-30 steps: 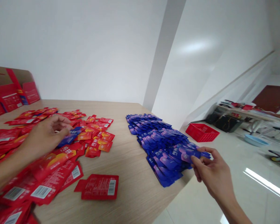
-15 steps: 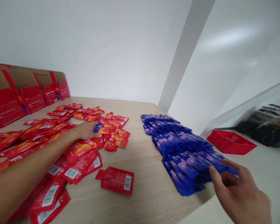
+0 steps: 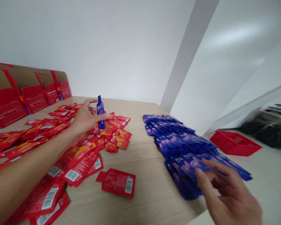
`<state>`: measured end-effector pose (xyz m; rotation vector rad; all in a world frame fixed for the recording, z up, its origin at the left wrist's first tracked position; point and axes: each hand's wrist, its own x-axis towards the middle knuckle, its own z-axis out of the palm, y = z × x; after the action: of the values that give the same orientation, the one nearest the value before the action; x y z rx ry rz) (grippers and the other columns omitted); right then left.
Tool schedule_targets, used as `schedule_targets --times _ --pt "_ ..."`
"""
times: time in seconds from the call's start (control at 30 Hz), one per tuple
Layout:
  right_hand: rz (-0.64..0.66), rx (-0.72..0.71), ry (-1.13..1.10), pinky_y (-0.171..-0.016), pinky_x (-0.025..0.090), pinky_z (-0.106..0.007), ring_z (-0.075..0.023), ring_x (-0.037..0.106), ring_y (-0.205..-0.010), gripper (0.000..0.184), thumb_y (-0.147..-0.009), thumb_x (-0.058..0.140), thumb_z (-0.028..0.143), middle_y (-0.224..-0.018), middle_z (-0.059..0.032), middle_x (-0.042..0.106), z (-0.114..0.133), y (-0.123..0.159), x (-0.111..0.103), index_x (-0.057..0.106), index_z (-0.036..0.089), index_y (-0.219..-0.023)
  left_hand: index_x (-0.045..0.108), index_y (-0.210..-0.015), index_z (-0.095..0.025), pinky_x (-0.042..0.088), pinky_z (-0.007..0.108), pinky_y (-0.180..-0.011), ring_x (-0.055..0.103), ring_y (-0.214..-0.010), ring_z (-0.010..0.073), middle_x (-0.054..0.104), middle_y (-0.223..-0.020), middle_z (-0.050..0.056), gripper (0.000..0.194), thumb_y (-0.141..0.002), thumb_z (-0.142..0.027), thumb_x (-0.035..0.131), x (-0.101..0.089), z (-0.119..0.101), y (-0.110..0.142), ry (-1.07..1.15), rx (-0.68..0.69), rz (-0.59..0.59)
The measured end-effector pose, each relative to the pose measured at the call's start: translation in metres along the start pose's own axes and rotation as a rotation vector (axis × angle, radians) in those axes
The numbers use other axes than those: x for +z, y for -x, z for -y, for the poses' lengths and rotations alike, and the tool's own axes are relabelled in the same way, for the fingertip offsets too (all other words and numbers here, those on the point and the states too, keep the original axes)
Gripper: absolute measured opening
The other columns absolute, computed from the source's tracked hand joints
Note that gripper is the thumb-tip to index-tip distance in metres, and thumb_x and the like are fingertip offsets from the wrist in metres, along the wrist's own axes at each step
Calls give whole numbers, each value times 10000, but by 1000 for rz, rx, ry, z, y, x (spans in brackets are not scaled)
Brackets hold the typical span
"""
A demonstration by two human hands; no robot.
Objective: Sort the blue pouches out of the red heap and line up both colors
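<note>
My left hand (image 3: 87,117) is closed on a blue sachet (image 3: 100,112), held upright above a spread of red and orange sachets (image 3: 81,149). Apart from that spread, a single red sachet (image 3: 119,183) lies with its barcode side up. Over the near right end of the overlapping rows of blue sachets (image 3: 178,143) hovers my right hand (image 3: 227,190). Its thumb and fingers are apart, and nothing shows between them. Part of the red heap is hidden behind my left forearm.
Several red cardboard boxes (image 3: 35,95) stand in a row at the left back of the wooden table (image 3: 140,168). Beyond the table's right edge, a red crate (image 3: 235,143) sits lower down. A white wall (image 3: 117,53) rises behind the table.
My left hand has lifted the blue sachet up out of the red pile. My right hand has shifted a little to the left over the blue rows.
</note>
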<state>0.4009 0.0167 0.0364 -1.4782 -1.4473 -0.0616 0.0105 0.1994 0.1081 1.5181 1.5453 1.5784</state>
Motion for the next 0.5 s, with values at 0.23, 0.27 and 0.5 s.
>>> schedule_targets --times 0.23,0.27,0.5 --pt "353 -89 -411 -506 568 -221 -141 728 -693 508 -1008 685 357 -1218 -104 759 70 17 70 518 237 -1473 485 -1248 -343 569 371 -698 717 -867 248 691 -998 36 887 -549 -493 1011 112 -53 140 596 -434 337" --pt "317 -104 -412 -530 574 -227 -146 732 -703 433 -1024 649 337 -1183 -94 770 73 17 73 557 237 -1435 473 -1242 -360 570 380 -710 723 -907 260 695 -1035 48 908 -532 -499 1022 121 -56 152 632 -466 348" --pt "-12 184 -257 -401 499 -240 -151 618 -417 403 -953 718 533 -676 8 717 37 -12 14 713 195 -1172 580 -1228 -309 562 482 -907 701 -1130 326 693 -1149 136 680 -689 -554 913 133 -67 157 605 -205 695"
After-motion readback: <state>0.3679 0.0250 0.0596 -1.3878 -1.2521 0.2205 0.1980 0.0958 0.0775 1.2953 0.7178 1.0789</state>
